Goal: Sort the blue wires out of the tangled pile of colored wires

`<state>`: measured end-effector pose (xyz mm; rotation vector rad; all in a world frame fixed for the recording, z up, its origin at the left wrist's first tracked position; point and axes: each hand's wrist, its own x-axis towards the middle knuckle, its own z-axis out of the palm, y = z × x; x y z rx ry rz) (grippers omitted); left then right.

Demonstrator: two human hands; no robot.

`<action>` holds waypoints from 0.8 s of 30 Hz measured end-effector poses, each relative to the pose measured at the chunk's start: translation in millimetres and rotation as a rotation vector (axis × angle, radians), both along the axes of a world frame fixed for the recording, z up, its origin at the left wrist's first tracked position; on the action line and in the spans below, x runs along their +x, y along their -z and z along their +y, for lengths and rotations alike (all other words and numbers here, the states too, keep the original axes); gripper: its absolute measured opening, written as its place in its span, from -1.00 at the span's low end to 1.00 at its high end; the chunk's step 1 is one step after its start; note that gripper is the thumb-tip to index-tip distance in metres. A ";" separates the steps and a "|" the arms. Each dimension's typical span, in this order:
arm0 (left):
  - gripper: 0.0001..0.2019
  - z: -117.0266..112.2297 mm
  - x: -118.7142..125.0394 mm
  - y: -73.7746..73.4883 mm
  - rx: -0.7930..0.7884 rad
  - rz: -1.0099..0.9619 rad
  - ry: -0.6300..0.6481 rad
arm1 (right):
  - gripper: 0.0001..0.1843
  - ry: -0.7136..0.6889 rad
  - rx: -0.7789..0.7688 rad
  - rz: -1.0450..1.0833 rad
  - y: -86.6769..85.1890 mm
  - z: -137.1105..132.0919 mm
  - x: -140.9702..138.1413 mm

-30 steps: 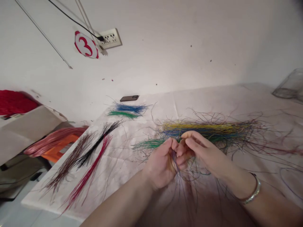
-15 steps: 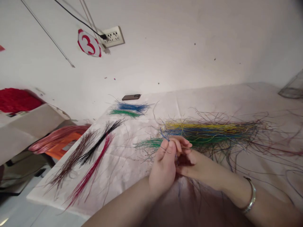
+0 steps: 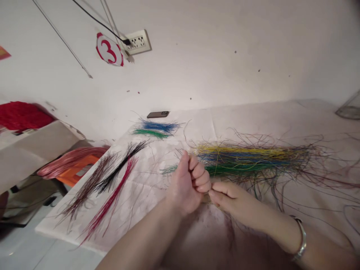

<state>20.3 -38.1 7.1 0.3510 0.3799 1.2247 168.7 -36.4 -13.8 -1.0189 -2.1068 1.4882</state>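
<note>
Off-white wall ahead, socket panel beside a red number-three sign, pale tiled floor down at left.

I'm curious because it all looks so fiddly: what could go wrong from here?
The bracelet might snag loose strands spread nearby. The left hand and right hand meet close to the multicoloured bundle, so a brush could perhaps disturb it. The red bundle and black bundle lie so close that they might get mixed.
</note>
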 end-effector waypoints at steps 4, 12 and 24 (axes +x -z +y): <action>-0.51 7.8 -10.5 -2.7 -0.022 -0.002 -0.080 | -0.67 0.049 -0.066 0.027 -4.1 -2.8 0.2; -0.50 17.0 -27.1 -9.9 -0.010 -0.013 -0.205 | -0.67 0.061 -0.182 0.098 -10.4 -6.4 4.4; -0.48 24.2 -42.3 -13.6 -0.016 -0.020 -0.311 | -0.66 0.048 0.012 0.045 -13.0 -2.8 9.9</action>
